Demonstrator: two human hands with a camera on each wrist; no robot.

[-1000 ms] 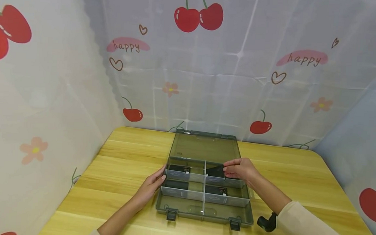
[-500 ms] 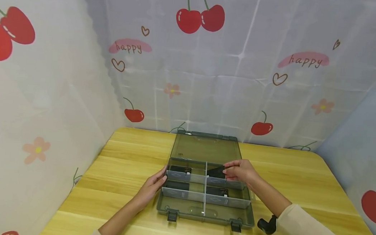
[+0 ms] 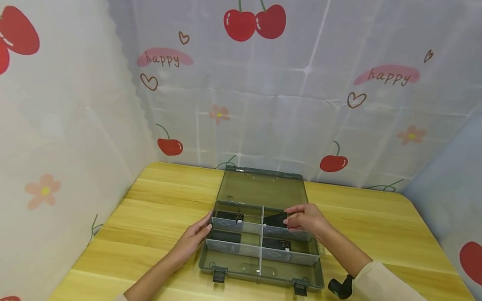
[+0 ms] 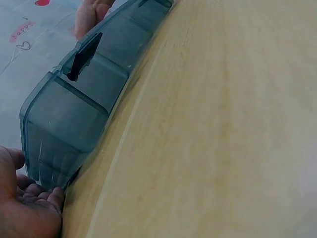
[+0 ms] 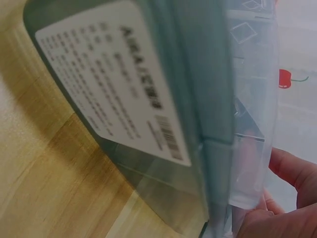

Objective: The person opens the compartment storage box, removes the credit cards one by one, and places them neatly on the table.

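A dark translucent divider box [image 3: 291, 269] lies with its lid [image 3: 263, 188] swung back on the table. My left hand [image 3: 191, 242] holds the box's left side; in the left wrist view the thumb is by the rim and the curled fingers are low at the corner. At the back right compartment my right hand [image 3: 308, 218] pinches a black card [image 3: 276, 220], which sits tilted in there. A black VIP card [image 3: 228, 216] lies in the back left compartment, another VIP card [image 3: 275, 244] in the middle right. The middle left holds a plain black card [image 3: 226, 236].
Two black latches, one at left [image 3: 219, 275] and one at right [image 3: 300, 288], stick out from the box's front. A small black device [image 3: 341, 288] is beside the right sleeve. A cherry-printed curtain [image 3: 260, 101] closes off the back of the wooden table [image 3: 172, 197].
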